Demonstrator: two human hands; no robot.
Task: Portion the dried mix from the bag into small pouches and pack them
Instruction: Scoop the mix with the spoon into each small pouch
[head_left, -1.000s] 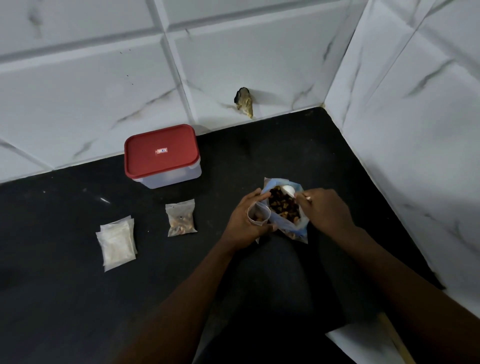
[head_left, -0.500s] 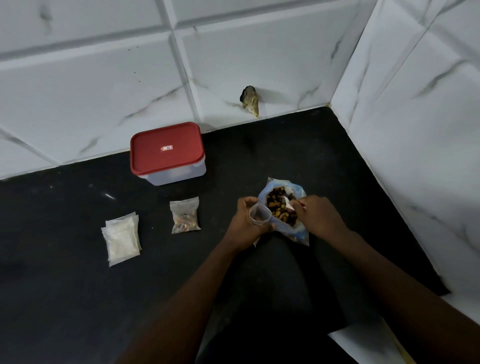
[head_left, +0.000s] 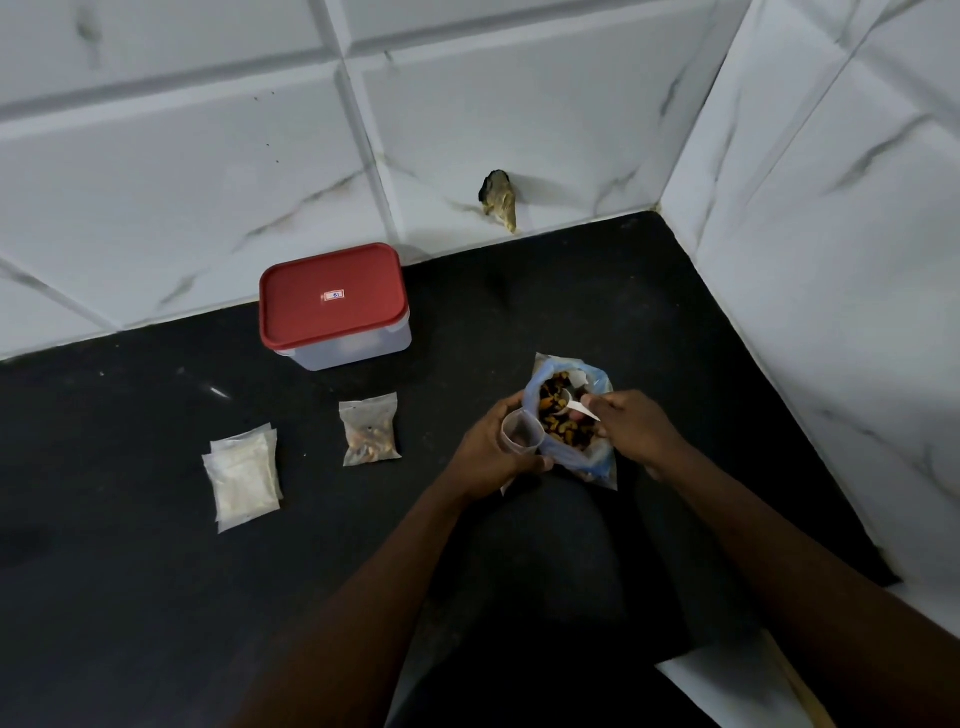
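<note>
On the black stone worktop (head_left: 156, 571), near its right edge where the white marble-pattern tiled wall (head_left: 831, 312) rises, stands an open clear-and-blue plastic bag (head_left: 577, 461) of brown and orange dried mix. Both hands are at its mouth.

The left hand (head_left: 491, 454) has its fingers curled round a small clear plastic pouch (head_left: 521, 434), holding it upright with its mouth open and touching the left side of the bag's rim. I cannot tell whether anything is in the pouch. The right hand (head_left: 631, 426) pinches the handle of a small white plastic spoon (head_left: 584, 411) between thumb and fingertips. The spoon's bowl lies on the mix inside the bag.

To the left of the hands, well apart from them, a filled small clear pouch (head_left: 370, 436) lies flat on the worktop, with brownish mix gathered in its lower half. Farther left lies a short stack of flat, whitish clear pouches (head_left: 243, 478), their edges slightly offset.

Toward the back edge of the worktop, just beside the back wall, sits a rectangular translucent plastic box with a red lid (head_left: 335, 306). The lid is on and carries a small label at its middle. A dark, rough hole (head_left: 498, 200) shows in the back wall tile just above the worktop, to the right of the box.
</note>
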